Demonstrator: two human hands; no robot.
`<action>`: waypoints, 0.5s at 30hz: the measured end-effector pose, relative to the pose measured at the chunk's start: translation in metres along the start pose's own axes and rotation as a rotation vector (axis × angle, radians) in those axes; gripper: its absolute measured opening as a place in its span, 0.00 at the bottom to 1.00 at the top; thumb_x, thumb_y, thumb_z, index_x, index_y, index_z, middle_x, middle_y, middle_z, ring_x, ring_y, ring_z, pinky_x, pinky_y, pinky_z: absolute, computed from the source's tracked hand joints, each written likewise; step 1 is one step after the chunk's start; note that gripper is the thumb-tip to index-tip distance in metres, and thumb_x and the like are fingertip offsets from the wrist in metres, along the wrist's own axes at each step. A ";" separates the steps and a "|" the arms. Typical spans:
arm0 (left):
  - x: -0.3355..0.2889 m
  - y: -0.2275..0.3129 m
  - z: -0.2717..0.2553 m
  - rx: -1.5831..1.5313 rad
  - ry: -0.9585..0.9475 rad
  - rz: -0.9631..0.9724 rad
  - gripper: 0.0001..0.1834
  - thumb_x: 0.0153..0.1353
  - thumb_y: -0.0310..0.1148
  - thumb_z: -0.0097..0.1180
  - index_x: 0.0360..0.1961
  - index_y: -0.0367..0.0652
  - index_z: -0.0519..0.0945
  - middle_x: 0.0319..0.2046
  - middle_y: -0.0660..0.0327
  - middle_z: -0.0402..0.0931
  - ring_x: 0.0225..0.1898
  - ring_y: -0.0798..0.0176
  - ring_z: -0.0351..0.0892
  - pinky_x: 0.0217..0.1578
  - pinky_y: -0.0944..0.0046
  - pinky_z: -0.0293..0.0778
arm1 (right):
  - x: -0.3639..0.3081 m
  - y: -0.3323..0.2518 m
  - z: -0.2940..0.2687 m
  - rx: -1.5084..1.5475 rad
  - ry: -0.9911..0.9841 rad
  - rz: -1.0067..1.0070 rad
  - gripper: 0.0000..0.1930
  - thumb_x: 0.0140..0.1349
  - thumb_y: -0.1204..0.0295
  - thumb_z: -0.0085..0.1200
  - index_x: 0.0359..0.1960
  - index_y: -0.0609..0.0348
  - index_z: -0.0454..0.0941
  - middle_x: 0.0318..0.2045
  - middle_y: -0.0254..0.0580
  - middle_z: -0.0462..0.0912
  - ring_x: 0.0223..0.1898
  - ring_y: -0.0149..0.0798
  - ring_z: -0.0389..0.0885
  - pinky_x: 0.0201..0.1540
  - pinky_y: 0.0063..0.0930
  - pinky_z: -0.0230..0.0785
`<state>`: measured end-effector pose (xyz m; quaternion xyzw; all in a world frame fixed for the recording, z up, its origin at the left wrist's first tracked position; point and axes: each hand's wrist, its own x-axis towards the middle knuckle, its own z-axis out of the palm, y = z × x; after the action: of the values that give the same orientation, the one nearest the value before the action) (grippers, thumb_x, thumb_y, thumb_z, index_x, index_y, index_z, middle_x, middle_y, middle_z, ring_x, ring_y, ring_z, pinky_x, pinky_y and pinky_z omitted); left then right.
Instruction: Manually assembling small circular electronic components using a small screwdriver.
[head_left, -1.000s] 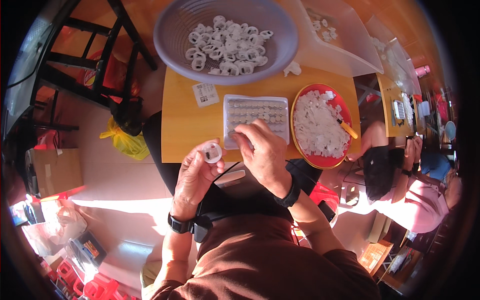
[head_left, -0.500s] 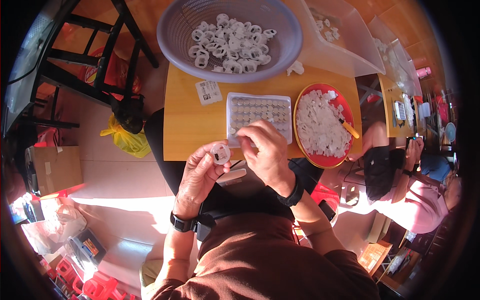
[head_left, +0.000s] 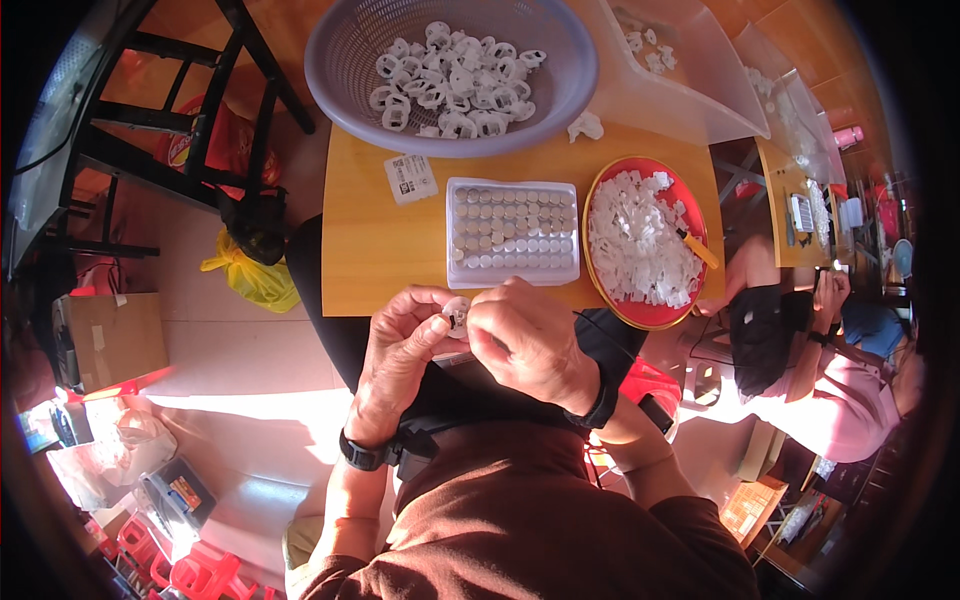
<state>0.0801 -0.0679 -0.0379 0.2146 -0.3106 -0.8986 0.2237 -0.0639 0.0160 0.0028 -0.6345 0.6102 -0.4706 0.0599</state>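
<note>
My left hand [head_left: 398, 350] pinches a small round white plastic part [head_left: 457, 317] between thumb and fingers, just off the table's near edge. Right up against that part is my right hand [head_left: 535, 340], its fingers curled together; whatever they hold is hidden behind the knuckles. Just beyond both hands lies a white tray [head_left: 515, 278] with rows of silver button cells [head_left: 510, 212]. Some places in the tray's nearer rows show lighter than the cells.
A bluish-grey basket [head_left: 345, 115] of similar white parts stands at the far side. To the right, a red plate [head_left: 632, 310] bears small clear-white pieces and a yellow-handled tool [head_left: 700, 250]. Behind is a translucent bin [head_left: 715, 110]. A label sheet [head_left: 411, 178] lies left. Another person [head_left: 835, 400] sits at right.
My right hand has come from the tray's near edge to the white part in my left hand. The part has turned and shows more edge-on.
</note>
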 end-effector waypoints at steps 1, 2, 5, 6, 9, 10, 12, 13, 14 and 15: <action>-0.001 0.000 0.001 0.002 0.002 -0.001 0.16 0.58 0.33 0.59 0.44 0.36 0.74 0.38 0.55 0.78 0.39 0.62 0.81 0.42 0.62 0.81 | -0.001 0.000 0.000 0.003 0.001 0.001 0.12 0.41 0.86 0.58 0.28 0.59 0.73 0.25 0.38 0.77 0.22 0.38 0.74 0.23 0.27 0.67; -0.001 0.000 0.003 0.040 0.019 0.007 0.15 0.59 0.32 0.59 0.44 0.35 0.74 0.38 0.55 0.78 0.38 0.63 0.81 0.41 0.62 0.81 | -0.002 -0.001 0.000 -0.069 -0.022 -0.052 0.12 0.42 0.83 0.58 0.31 0.59 0.74 0.26 0.36 0.76 0.24 0.36 0.74 0.25 0.26 0.68; -0.002 -0.002 0.003 0.125 0.050 0.028 0.14 0.59 0.32 0.59 0.43 0.35 0.75 0.38 0.55 0.78 0.37 0.64 0.80 0.41 0.63 0.80 | -0.005 -0.006 -0.001 -0.193 -0.073 -0.128 0.13 0.44 0.79 0.58 0.34 0.60 0.75 0.28 0.36 0.76 0.26 0.33 0.74 0.26 0.24 0.70; -0.003 -0.003 0.003 0.173 0.065 0.041 0.14 0.58 0.32 0.60 0.42 0.35 0.76 0.37 0.55 0.78 0.37 0.64 0.80 0.41 0.63 0.80 | -0.006 -0.008 -0.002 -0.244 -0.099 -0.152 0.12 0.45 0.78 0.58 0.34 0.61 0.75 0.29 0.36 0.76 0.26 0.31 0.74 0.26 0.23 0.70; -0.005 -0.002 0.006 0.170 0.085 0.023 0.13 0.60 0.32 0.58 0.42 0.35 0.76 0.37 0.56 0.79 0.36 0.65 0.80 0.41 0.63 0.80 | -0.014 -0.007 0.003 -0.302 -0.066 -0.172 0.11 0.46 0.79 0.58 0.34 0.63 0.75 0.32 0.39 0.78 0.26 0.32 0.75 0.26 0.23 0.70; -0.004 -0.001 0.007 0.170 0.085 0.021 0.13 0.60 0.32 0.58 0.42 0.35 0.76 0.37 0.56 0.79 0.36 0.65 0.80 0.41 0.63 0.80 | -0.016 -0.006 0.005 -0.320 -0.038 -0.182 0.12 0.46 0.79 0.58 0.35 0.63 0.75 0.34 0.40 0.79 0.27 0.33 0.76 0.26 0.24 0.70; -0.004 0.001 0.009 0.091 0.106 0.025 0.13 0.61 0.34 0.56 0.43 0.35 0.76 0.38 0.56 0.79 0.37 0.64 0.80 0.41 0.63 0.80 | -0.018 -0.006 0.007 -0.318 -0.007 -0.194 0.13 0.46 0.79 0.58 0.36 0.63 0.75 0.35 0.42 0.79 0.28 0.34 0.77 0.26 0.25 0.71; -0.004 0.001 0.009 0.090 0.107 0.025 0.13 0.61 0.34 0.56 0.43 0.35 0.76 0.38 0.56 0.79 0.37 0.64 0.80 0.41 0.63 0.80 | -0.019 -0.006 0.008 -0.319 0.024 -0.206 0.14 0.46 0.79 0.58 0.37 0.63 0.76 0.36 0.43 0.80 0.29 0.35 0.78 0.26 0.26 0.71; -0.003 0.002 0.009 0.051 0.098 0.019 0.14 0.62 0.34 0.55 0.43 0.35 0.76 0.38 0.56 0.79 0.37 0.64 0.80 0.41 0.63 0.80 | -0.021 -0.004 0.010 -0.318 0.024 -0.207 0.14 0.46 0.79 0.58 0.37 0.63 0.76 0.36 0.43 0.80 0.29 0.35 0.78 0.26 0.26 0.71; -0.003 0.003 0.008 0.012 0.089 0.013 0.14 0.62 0.34 0.54 0.44 0.35 0.75 0.38 0.55 0.79 0.37 0.63 0.80 0.41 0.62 0.80 | -0.024 -0.002 0.011 -0.286 0.057 -0.196 0.14 0.47 0.79 0.58 0.38 0.63 0.76 0.37 0.44 0.80 0.30 0.36 0.78 0.27 0.27 0.71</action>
<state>0.0789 -0.0646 -0.0296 0.2534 -0.3071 -0.8848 0.2420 -0.0503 0.0310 -0.0148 -0.6796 0.6073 -0.4004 -0.0943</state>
